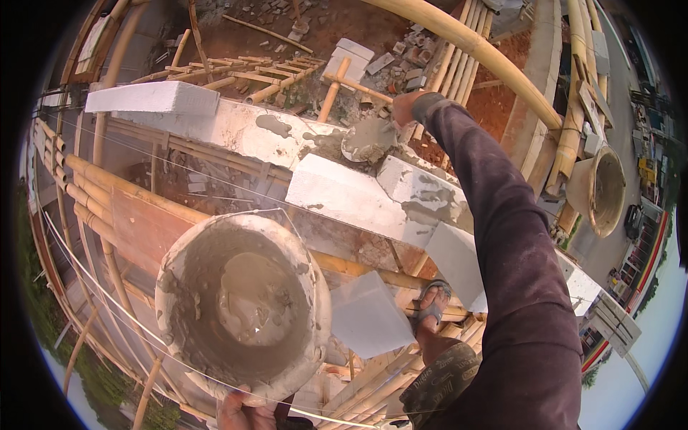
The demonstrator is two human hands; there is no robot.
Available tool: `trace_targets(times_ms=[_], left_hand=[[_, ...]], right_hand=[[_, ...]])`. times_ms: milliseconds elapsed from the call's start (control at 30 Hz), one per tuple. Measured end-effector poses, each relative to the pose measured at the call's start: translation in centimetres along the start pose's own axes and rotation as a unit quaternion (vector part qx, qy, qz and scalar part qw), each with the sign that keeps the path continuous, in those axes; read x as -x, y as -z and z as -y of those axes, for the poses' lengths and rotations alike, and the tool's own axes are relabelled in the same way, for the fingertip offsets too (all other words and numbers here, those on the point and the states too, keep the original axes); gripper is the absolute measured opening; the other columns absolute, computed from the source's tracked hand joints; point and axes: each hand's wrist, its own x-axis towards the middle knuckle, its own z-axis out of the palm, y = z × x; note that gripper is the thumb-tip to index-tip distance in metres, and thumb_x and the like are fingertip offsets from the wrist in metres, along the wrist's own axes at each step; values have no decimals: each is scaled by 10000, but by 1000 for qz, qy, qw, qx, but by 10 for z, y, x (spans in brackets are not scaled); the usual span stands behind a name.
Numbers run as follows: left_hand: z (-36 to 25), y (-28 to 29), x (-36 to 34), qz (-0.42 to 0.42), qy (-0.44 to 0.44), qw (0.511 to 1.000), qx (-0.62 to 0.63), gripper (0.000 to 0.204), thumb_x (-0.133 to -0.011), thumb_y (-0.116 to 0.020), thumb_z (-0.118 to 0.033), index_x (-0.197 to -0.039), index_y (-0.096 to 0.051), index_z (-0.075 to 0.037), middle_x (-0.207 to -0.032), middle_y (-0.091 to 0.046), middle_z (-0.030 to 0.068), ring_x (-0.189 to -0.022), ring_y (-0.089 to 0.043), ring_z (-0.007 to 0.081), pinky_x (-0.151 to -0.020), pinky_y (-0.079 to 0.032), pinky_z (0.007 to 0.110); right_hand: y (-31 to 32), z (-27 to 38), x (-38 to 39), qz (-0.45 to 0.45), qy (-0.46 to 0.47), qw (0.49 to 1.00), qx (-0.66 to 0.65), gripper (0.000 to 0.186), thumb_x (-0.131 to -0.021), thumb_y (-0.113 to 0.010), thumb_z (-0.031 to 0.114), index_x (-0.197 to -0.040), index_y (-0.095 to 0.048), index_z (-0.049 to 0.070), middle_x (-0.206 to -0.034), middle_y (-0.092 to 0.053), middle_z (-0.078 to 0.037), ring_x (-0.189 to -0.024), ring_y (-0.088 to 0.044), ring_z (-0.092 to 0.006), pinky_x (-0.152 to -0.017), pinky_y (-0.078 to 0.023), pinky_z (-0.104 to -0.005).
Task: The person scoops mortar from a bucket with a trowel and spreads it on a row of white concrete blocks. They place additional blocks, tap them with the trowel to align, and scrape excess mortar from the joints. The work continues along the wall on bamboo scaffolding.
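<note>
My left hand (247, 410) grips the near underside of a large mortar-smeared bucket (320, 301). Grey wet mortar (261, 297) lies in the bottom of it. Out ahead, my right hand (407, 109) is closed around a trowel (369, 139), whose handle is mostly hidden in the fist. The mortar-coated blade is low over the top of the white block wall (236, 127), at a patch of mortar. Just nearer sit a white block (344, 192) and a mortar-streaked block (416, 183).
A long white block (154, 97) rests on the wall at left. Bamboo scaffold poles (466, 32) surround the wall, with rubble (416, 61) below. A second bucket (598, 190) stands at right. My sandalled foot (433, 301) is on bamboo, near a pale block (373, 315). A thin string (193, 168) crosses the view.
</note>
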Motion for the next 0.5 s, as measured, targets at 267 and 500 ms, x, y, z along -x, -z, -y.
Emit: trace_targets(times_ms=[267,500], left_hand=[[22,-1,6,-10,-87,996,-3,360,-909,-733,-230,-1132,-650,41,-1020,-693,232,-956,-663,379,-841,-523,410],[30,0,-7,55,82,984,149,392,-918,-701,-143,-1235,-574,51,-1153,-654,183,-1055,-608,245,-943,-481,375]], right_hand=[[-25,-47,76,-142,-21,972,-188,449,-853,-658,290,-1196,-694,4,-930,-721,-143,-804,-676,-310,-774,-522,-451],[-40,-69,181,-210,-5,850,-483,365,-870,-627,277,-967,-686,-71,-771,-677,-159,-719,-676,-253,-688,-513,-381]])
